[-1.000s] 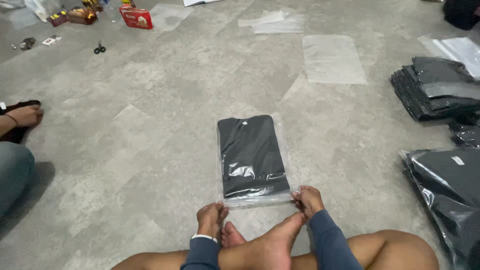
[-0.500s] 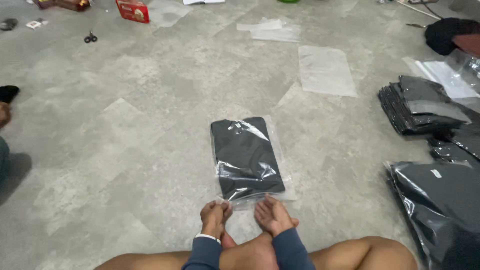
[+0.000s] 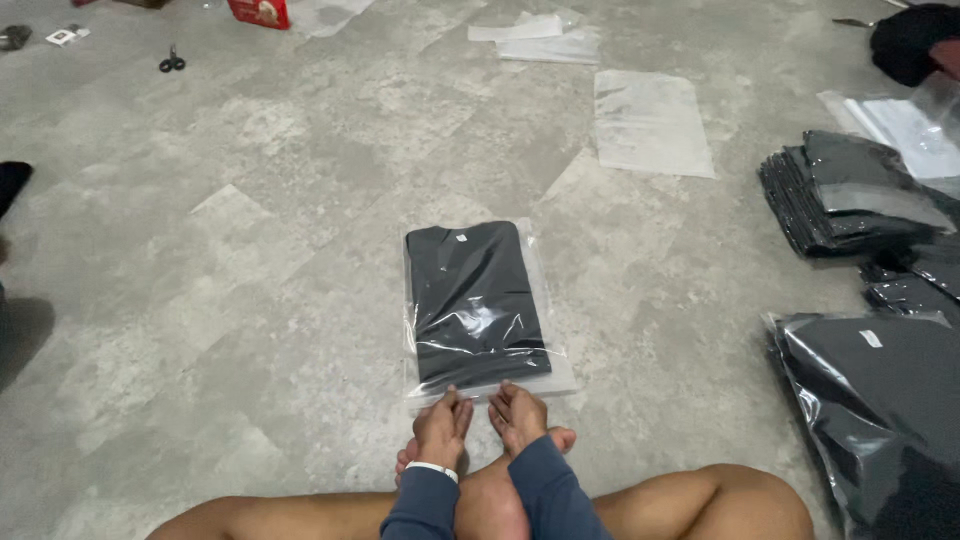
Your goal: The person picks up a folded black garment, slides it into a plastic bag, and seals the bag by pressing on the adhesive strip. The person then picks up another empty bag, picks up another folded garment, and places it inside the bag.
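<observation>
Both hands press flat on the near edge of a clear plastic bag (image 3: 482, 310) that holds a folded black garment and lies on the grey patterned floor (image 3: 250, 250). The left hand (image 3: 441, 430) lies palm down with its fingers (image 3: 455, 402) stretched forward and close together, the tips resting on the bag's open flap. The right hand (image 3: 517, 415) sits just beside it, almost touching it, fingers likewise straight and together, tips on the same flap. Neither hand grips anything; both only press down. A pale band circles the left wrist, and both arms wear dark blue sleeves over the person's bare crossed legs.

Inside the bag, a small white label (image 3: 462, 237) shows at the garment's far edge.

Taking the bag as the landmark: to its right, well apart, stands a stack of black bagged garments (image 3: 850, 195). Nearer the person on that same side lies a large pile of glossy black packages (image 3: 880, 400), the top one bearing a small white rectangular label. Beyond the bag and to the right, an empty clear bag (image 3: 650, 122) lies flat. Farther beyond it lie more flat clear sheets (image 3: 545, 38). Far beyond to the left sit a red box (image 3: 260, 11) and small black scissors (image 3: 172, 62).
</observation>
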